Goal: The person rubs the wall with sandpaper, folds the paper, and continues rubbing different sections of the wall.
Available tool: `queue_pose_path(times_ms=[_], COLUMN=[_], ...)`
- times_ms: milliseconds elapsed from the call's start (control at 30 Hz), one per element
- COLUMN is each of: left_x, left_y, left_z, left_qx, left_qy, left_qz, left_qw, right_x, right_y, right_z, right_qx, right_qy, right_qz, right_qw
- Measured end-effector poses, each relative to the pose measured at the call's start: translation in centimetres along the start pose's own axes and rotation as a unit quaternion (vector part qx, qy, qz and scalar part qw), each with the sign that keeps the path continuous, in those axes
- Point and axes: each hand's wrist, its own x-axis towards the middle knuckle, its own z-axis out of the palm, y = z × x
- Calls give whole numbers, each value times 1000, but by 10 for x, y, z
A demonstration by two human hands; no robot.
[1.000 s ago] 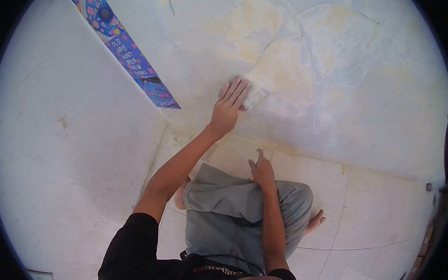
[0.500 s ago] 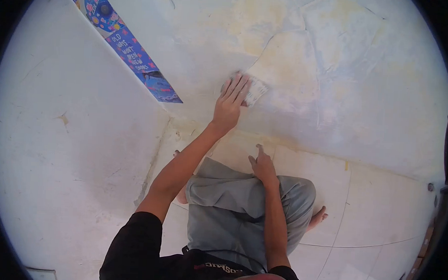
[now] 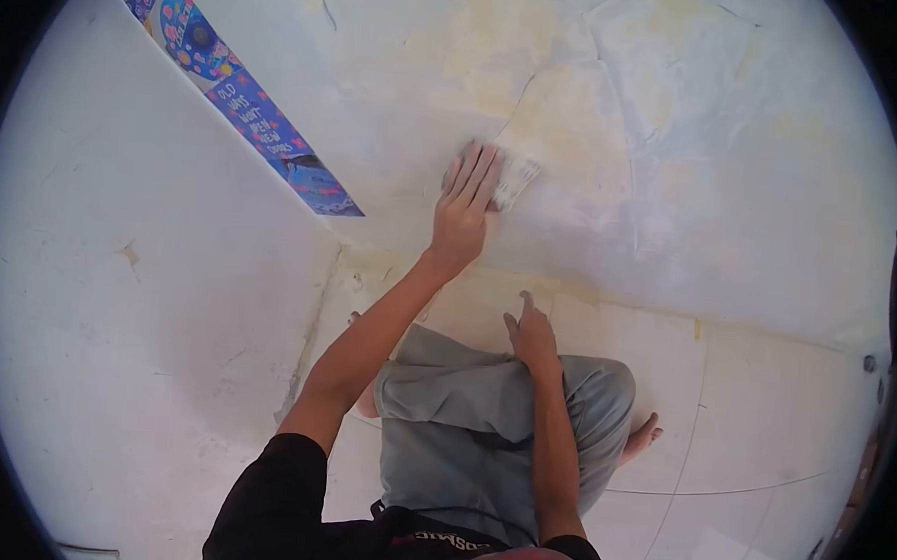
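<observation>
My left hand (image 3: pixel 466 191) reaches up to the wall (image 3: pixel 762 214), its fingers straight and close together over a sheet of sandpaper (image 3: pixel 516 180). The sheet lies between the palm side and the wall surface, with its pale printed back showing to the right of the fingers. Much of the sheet is hidden beneath the hand. Lower down, my right hand (image 3: pixel 534 336) rests by the bent knee, index finger pointing out and thumb apart. Nothing is held in it. Fine cracks and yellowish patches mark the wall around the sandpaper.
A blue printed strip (image 3: pixel 265 122) with lettering runs along the corner at upper left. A second white wall (image 3: pixel 117 316) stands to the left. Pale floor tiles (image 3: pixel 753 413) lie under my crossed legs in grey trousers (image 3: pixel 463 401). Dark objects edge the far right.
The view has shifted slightly. My left hand and the sandpaper have moved only a little across the wall. My right hand stays by the knee.
</observation>
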Motion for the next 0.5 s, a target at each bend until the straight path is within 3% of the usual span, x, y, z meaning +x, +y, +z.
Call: queue_pose_path(times_ms=[300,400,500], left_x=[-17,-6,-17], left_y=[-1,10,9], left_z=[8,8,11], left_qx=[0,-27,-34], left_qy=[-18,-9,-2], left_qz=[-15,-23,-30], left_qw=[1000,999,999], right_x=[1,2,2], right_y=[9,3,3], right_z=[11,7,6], right_qx=[16,38,19], right_qy=[56,-19,-31], right_qz=[-22,-5,-1], right_qw=[998,999,999])
